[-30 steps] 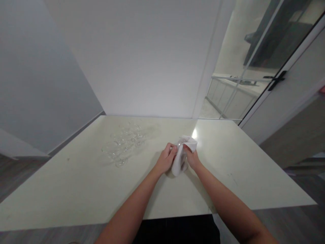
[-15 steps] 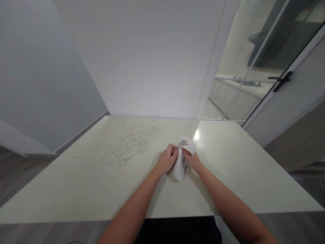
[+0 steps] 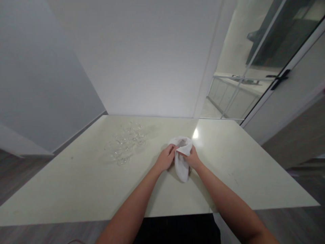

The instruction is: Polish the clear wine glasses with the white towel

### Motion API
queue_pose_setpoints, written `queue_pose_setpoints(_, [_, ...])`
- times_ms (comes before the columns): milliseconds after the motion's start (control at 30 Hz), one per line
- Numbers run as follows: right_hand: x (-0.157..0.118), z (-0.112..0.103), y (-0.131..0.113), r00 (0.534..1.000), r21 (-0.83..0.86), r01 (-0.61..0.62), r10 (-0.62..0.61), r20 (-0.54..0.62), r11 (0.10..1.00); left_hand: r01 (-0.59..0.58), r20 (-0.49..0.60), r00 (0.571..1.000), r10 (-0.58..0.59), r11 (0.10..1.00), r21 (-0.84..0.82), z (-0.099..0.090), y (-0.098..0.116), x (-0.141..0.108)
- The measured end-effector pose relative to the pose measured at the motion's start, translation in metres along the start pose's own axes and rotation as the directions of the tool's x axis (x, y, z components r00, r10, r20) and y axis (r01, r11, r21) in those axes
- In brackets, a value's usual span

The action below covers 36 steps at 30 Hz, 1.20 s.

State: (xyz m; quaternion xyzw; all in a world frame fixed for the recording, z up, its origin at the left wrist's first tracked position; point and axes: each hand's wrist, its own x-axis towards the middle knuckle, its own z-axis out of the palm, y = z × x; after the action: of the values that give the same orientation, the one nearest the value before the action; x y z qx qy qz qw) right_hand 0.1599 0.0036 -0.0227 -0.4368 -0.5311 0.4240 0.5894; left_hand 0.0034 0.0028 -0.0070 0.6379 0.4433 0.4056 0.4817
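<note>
A white cloth (image 3: 181, 169) is bunched between my hands above the table, its lower end hanging down and its top folded open into a hollow. My left hand (image 3: 166, 158) is closed at the cloth's left side, fingers curled inward. On the other side my right hand (image 3: 192, 158) grips the cloth, with some fingers tucked into its folds. A greyish patch shows inside the hollow; whether a glass is wrapped there I cannot tell. Left of my hands, several clear stemmed glasses (image 3: 127, 142) stand grouped together.
The pale glossy table (image 3: 83, 189) spreads to both sides, its near edge close to my body. A white wall panel (image 3: 152, 67) rises behind it. At the right are a glass partition and a door with a black handle (image 3: 280, 79).
The cloth has turned in my hands: its upper part has spread left and opened, and its hanging end has swung slightly right. The glasses have stayed in place.
</note>
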Motion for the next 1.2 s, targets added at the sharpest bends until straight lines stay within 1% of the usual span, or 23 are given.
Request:
queue_pose_setpoints(33, [0.0,0.001,0.002,0.999,0.004,0.006,-0.006,-0.044,1.0,-0.052,-0.043,0.998,0.053,0.998,0.025,0.001,0.001,0.0])
queue_pose_setpoints(67, [0.0,0.001,0.004,0.998,0.022,-0.004,0.005,-0.057,1.0,-0.054,-0.047,0.997,0.055,0.998,0.021,0.002,0.001,0.0])
queue_pose_setpoints(133, [-0.001,-0.003,0.007,0.997,0.089,-0.073,0.074,-0.007,0.993,0.108,0.074,0.992,-0.101,0.991,-0.085,0.004,0.001,0.0])
queue_pose_setpoints(200, [-0.002,-0.007,0.008,0.983,0.153,-0.167,0.153,0.102,0.974,0.343,0.29,0.915,-0.28,0.919,-0.196,0.005,-0.001,0.0])
queue_pose_setpoints(233, [-0.002,-0.009,0.008,0.973,0.166,-0.201,0.177,0.149,0.965,0.416,0.369,0.872,-0.321,0.884,-0.214,0.005,-0.002,0.0])
queue_pose_setpoints(267, [-0.002,-0.01,0.007,0.966,0.161,-0.217,0.188,0.178,0.963,0.437,0.397,0.856,-0.331,0.874,-0.213,0.005,-0.002,0.0])
queue_pose_setpoints(300, [-0.002,-0.011,0.006,0.966,0.145,-0.214,0.187,0.179,0.966,0.406,0.363,0.876,-0.316,0.891,-0.204,0.005,-0.002,0.0])
queue_pose_setpoints(333, [-0.001,-0.01,0.005,0.973,0.123,-0.197,0.178,0.148,0.973,0.327,0.279,0.921,-0.27,0.928,-0.181,0.005,-0.002,0.001])
queue_pose_setpoints(400, [0.002,-0.007,0.003,0.988,0.082,-0.156,0.155,0.022,0.984,0.094,0.074,0.993,-0.089,0.993,-0.065,0.004,-0.001,0.001])
queue_pose_setpoints(467, [0.004,-0.005,0.002,0.986,0.068,-0.136,0.142,-0.087,0.988,-0.082,-0.038,0.996,0.085,0.995,0.06,0.005,-0.001,0.001])
queue_pose_setpoints(500, [0.005,-0.005,0.001,0.983,0.078,-0.144,0.151,-0.102,0.987,-0.108,-0.039,0.993,0.112,0.991,0.078,0.005,-0.002,0.001])
queue_pose_setpoints(533, [0.005,-0.007,0.002,0.982,0.1,-0.164,0.172,-0.081,0.981,-0.082,-0.01,0.997,0.083,0.995,0.052,0.005,-0.002,0.001])
queue_pose_setpoints(600, [0.005,-0.014,0.003,0.972,0.151,-0.235,0.23,0.048,0.96,0.095,0.15,0.986,-0.08,0.991,-0.099,0.004,-0.002,0.001])
queue_pose_setpoints(667, [0.005,-0.024,0.006,0.936,0.184,-0.319,0.279,0.215,0.93,0.324,0.386,0.896,-0.218,0.916,-0.235,0.001,-0.001,0.001])
queue_pose_setpoints(700, [0.005,-0.028,0.007,0.918,0.203,-0.354,0.298,0.26,0.913,0.403,0.476,0.845,-0.243,0.874,-0.27,-0.001,0.0,0.0])
queue_pose_setpoints(733, [0.006,-0.031,0.008,0.905,0.229,-0.389,0.324,0.275,0.892,0.442,0.527,0.814,-0.243,0.849,-0.291,-0.003,0.001,0.0])
queue_pose_setpoints(767, [0.006,-0.032,0.008,0.895,0.26,-0.423,0.355,0.271,0.868,0.441,0.537,0.811,-0.232,0.845,-0.302,-0.005,0.002,0.0])
queue_pose_setpoints(833, [0.007,-0.032,0.005,0.867,0.308,-0.489,0.415,0.276,0.816,0.358,0.473,0.86,-0.194,0.888,-0.287,-0.008,0.003,0.0])
queue_pose_setpoints(900, [0.008,-0.03,0.0,0.838,0.281,-0.523,0.425,0.342,0.805,0.225,0.371,0.918,-0.141,0.955,-0.193,-0.01,0.001,0.001])
queue_pose_setpoints(1000, [0.009,-0.028,-0.008,0.861,0.139,-0.399,0.318,0.397,0.906,-0.016,0.235,0.972,-0.012,0.993,0.116,-0.015,-0.003,0.002])
queue_pose_setpoints(1033, [0.01,-0.028,-0.01,0.872,0.076,-0.32,0.263,0.412,0.944,-0.104,0.202,0.978,0.053,0.963,0.25,-0.017,-0.004,0.001])
queue_pose_setpoints(1100, [0.011,-0.03,-0.011,0.871,-0.057,-0.148,0.158,0.465,0.987,-0.271,0.184,0.961,0.205,0.817,0.509,-0.02,-0.004,0.0])
queue_pose_setpoints(1200, [0.012,-0.03,-0.006,0.854,-0.186,0.023,0.077,0.515,0.982,-0.442,0.236,0.878,0.415,0.517,0.734,-0.02,0.0,-0.003])
